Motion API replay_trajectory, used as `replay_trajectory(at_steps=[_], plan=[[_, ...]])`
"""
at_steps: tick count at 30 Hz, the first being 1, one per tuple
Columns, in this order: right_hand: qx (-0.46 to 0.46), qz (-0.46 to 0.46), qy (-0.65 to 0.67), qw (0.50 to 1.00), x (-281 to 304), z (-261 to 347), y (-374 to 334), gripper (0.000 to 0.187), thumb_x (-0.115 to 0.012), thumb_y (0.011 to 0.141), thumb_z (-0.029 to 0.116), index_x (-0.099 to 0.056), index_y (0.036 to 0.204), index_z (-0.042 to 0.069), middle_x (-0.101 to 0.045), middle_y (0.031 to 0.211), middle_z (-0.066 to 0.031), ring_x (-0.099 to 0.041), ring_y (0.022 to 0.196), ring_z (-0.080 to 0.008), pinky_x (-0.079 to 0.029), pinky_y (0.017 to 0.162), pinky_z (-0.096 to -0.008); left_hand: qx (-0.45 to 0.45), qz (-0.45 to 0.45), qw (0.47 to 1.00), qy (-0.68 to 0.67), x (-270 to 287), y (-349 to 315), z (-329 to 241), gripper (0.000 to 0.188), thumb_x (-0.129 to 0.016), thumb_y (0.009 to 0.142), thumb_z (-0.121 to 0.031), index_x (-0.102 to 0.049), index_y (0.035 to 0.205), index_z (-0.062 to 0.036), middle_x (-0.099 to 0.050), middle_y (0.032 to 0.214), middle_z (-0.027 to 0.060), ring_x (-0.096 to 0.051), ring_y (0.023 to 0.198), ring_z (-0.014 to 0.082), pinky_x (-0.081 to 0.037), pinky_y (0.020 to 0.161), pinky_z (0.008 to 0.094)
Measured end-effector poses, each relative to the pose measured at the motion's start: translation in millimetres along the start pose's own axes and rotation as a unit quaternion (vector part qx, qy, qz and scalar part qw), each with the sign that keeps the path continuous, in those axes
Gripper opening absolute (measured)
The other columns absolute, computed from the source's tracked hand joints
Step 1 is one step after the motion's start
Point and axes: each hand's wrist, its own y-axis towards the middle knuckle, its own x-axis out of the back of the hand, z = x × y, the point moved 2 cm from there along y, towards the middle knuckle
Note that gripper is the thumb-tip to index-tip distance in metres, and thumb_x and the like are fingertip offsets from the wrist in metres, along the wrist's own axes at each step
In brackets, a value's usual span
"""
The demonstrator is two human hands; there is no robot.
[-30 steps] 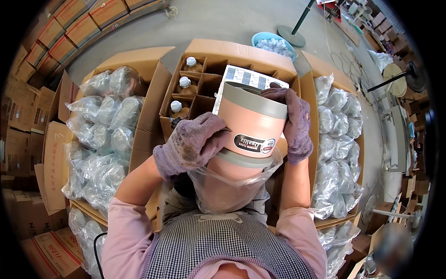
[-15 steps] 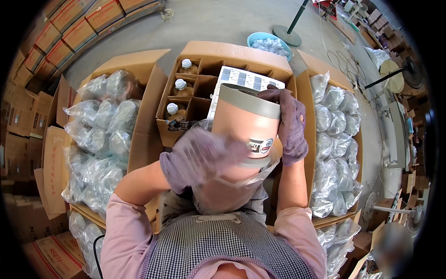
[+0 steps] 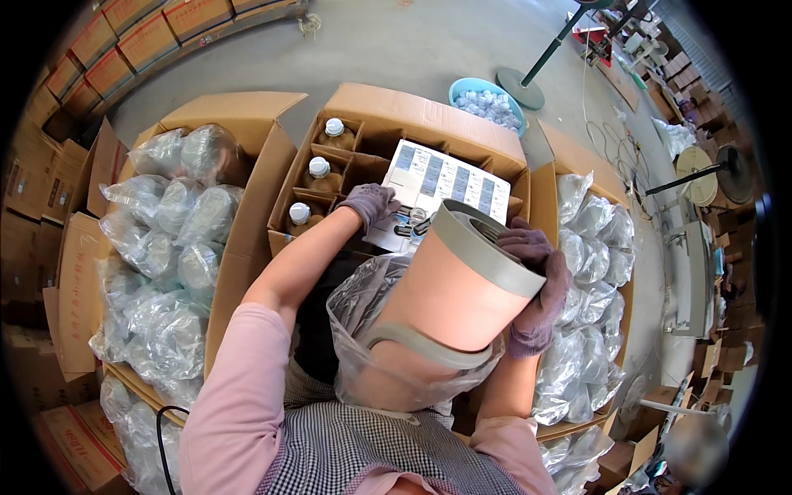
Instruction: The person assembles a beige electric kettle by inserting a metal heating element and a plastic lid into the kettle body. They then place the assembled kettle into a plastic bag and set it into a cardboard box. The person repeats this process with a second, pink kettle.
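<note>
Tilted in front of my apron is a pink cylindrical container (image 3: 454, 285) with a grey rim and an open top. A second grey band and more pink show lower down, inside a clear plastic bag (image 3: 351, 318) bunched round the lower part. My right hand (image 3: 540, 280), in a purple-grey glove, grips the upper rim from the right, fingers over the edge. My gloved left hand (image 3: 373, 206) has its fingers bent against the left edge of a white label sheet (image 3: 450, 177). Beside those fingers lie small dark labels (image 3: 410, 221). What the fingertips pinch is partly hidden.
The sheet lies on a divided carton (image 3: 425, 103) holding several white-capped bottles (image 3: 318, 167). Cartons of bagged items stand at left (image 3: 252, 223) and right (image 3: 617, 330). Beyond are a blue basin (image 3: 455, 89) of small pale pieces and a stand with a round base (image 3: 520, 88).
My left hand has left the container's side and moved forward to the label sheet. The container has tipped right and come nearer. Its printed label no longer shows.
</note>
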Motion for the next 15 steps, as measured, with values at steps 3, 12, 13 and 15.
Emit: replay_trajectory(at_steps=[3,12,13,15], plan=[[0.01,-0.001,0.01,1.0,4,-3,0,0.061,-0.023,0.101,0.031,-0.065,0.077,-0.007,-0.066,0.08,-0.0195,-0.062,0.084,-0.0311,-0.041,0.1,-0.0496,0.065,-0.039,0.996,0.038,1,7,-4,0.049,-0.069,0.081,-0.054,-0.07,0.105,-0.0111,-0.073,0.101,0.0136,-0.071,0.096,0.0299,-0.056,0.083,0.0422],[0.124,0.041,0.176,0.976,4,-9,8,0.051,-0.03,0.098,0.024,-0.061,0.069,-0.003,-0.066,0.071,-0.0207,-0.062,0.073,-0.032,-0.041,0.102,-0.0484,-0.079,0.029,0.931,-0.355,114,-131,-59,0.057,-0.068,0.086,-0.046,-0.063,0.117,0.0012,-0.07,0.108,0.0174,-0.067,0.098,0.0233,-0.052,0.089,0.0334],[0.161,0.06,0.234,0.957,0,-12,13,0.051,-0.029,0.097,0.024,-0.059,0.065,-0.003,-0.065,0.067,-0.0215,-0.061,0.069,-0.0326,-0.04,0.103,-0.0483,-0.124,0.111,0.913,-0.374,115,-152,-66,0.05,-0.064,0.089,-0.037,-0.061,0.122,0.0016,-0.069,0.111,0.016,-0.066,0.1,0.0209,-0.051,0.091,0.0327],[0.435,-0.125,-0.333,0.827,-8,-7,19,0.041,-0.034,0.097,0.027,-0.054,0.074,0.001,-0.056,0.075,-0.0132,-0.054,0.085,-0.0255,-0.041,0.1,-0.0443,-0.218,0.174,0.855,-0.439,96,-183,-65,0.051,-0.064,0.088,-0.029,-0.059,0.128,0.0023,-0.067,0.116,0.013,-0.062,0.104,0.0176,-0.049,0.094,0.0323]])
